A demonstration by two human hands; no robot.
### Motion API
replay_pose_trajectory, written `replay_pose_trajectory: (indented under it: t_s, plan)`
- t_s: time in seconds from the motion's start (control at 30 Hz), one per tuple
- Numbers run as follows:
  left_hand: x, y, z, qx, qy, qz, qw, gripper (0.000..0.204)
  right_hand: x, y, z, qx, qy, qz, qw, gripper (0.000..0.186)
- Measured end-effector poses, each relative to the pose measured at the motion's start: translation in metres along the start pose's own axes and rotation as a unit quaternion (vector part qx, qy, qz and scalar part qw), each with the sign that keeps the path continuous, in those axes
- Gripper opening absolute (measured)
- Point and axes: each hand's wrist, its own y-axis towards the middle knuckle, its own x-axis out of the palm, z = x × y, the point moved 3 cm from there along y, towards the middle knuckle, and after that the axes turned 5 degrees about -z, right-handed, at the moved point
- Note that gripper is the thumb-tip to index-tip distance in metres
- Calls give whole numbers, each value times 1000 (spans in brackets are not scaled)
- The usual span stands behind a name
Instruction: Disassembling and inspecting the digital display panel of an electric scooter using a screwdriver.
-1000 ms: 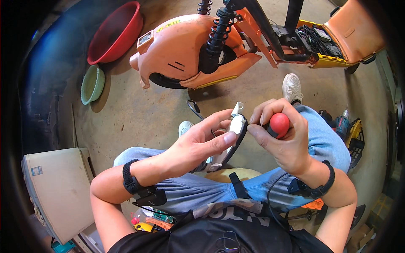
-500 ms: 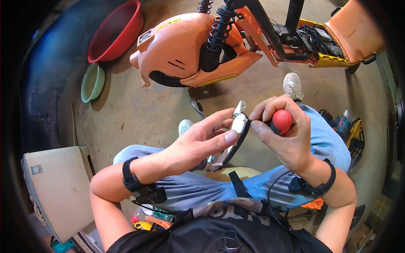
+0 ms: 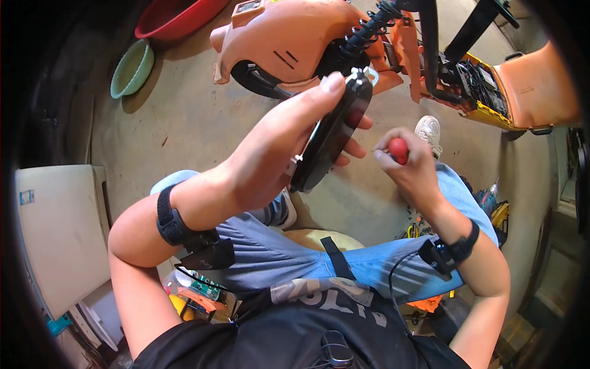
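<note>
Left hand (image 3: 270,142): clamped on glossy black oblong part (image 3: 334,136), raised, tilted; right hand (image 3: 413,165): apart from it, closed round red-ended handle (image 3: 398,150); apparent step: viewing the part; next move calls for steady left grip; beyond: orange scooter (image 3: 289,43), green basin (image 3: 132,69)

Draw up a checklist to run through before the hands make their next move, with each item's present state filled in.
1. Glossy black elongated part in the left hand: ok, held.
2. Red round-ended handle in the right hand: ok, gripped.
3. Handle apart from the part: ok, a gap shows.
4. Handle's far end safe: cannot tell, hidden.
5. Black cables covered in the orange plastic-bodied scooter: not ok, exposed.
</note>
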Motion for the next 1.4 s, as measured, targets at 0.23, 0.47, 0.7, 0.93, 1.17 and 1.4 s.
replay_pose_trajectory:
  t_s: [0.23,0.47,0.7,0.93,1.17,1.4]
  plan:
    - [-17,-5,7,42,-50,4,998,59,108,55,167,89,-111,-94,985,20]
    - [-25,-5,13,77,-65,37,994,52,166,73,237,108,-197,-124,967,18]
    - [-34,-1,17,100,-64,43,992,50,194,58,280,132,-172,-106,970,19]
    - [-33,2,22,119,-59,29,991,49,174,46,294,158,-163,-42,973,20]
    - [-48,-7,28,165,-91,93,978,44,112,73,111,92,77,-49,992,34]
    - [-49,-8,18,144,-119,63,980,56,60,-26,-150,-287,148,-54,945,13]
